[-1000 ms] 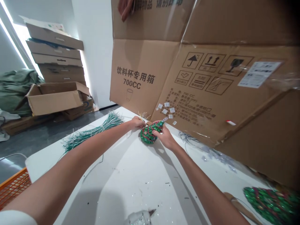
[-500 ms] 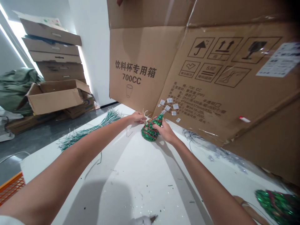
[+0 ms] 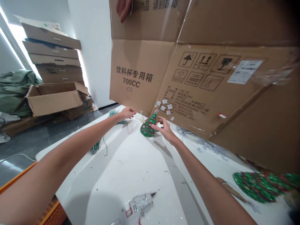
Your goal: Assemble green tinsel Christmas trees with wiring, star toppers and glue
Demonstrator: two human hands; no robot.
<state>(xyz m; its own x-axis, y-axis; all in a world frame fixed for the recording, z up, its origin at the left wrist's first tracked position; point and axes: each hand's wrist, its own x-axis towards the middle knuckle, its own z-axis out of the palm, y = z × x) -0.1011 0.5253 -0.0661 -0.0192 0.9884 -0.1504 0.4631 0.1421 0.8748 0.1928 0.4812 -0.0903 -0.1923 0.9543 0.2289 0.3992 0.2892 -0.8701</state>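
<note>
Brown cardboard sheeting (image 3: 187,78) rises behind the white table (image 3: 131,175), both forearms reaching across it with the hands apart and empty. A green sequinned cone (image 3: 147,127) stands upright between them, the right hand (image 3: 166,130) curled just beside it, the left hand (image 3: 127,112) extended palm-down further left.

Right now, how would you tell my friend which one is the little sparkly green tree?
Find the cardboard sheet printed 700CC. Just below it on the white table stands a small green sequin tree, between the person's left hand and right hand. It stands upright, much smaller than the other green sequin piece lying toward the right.
</note>
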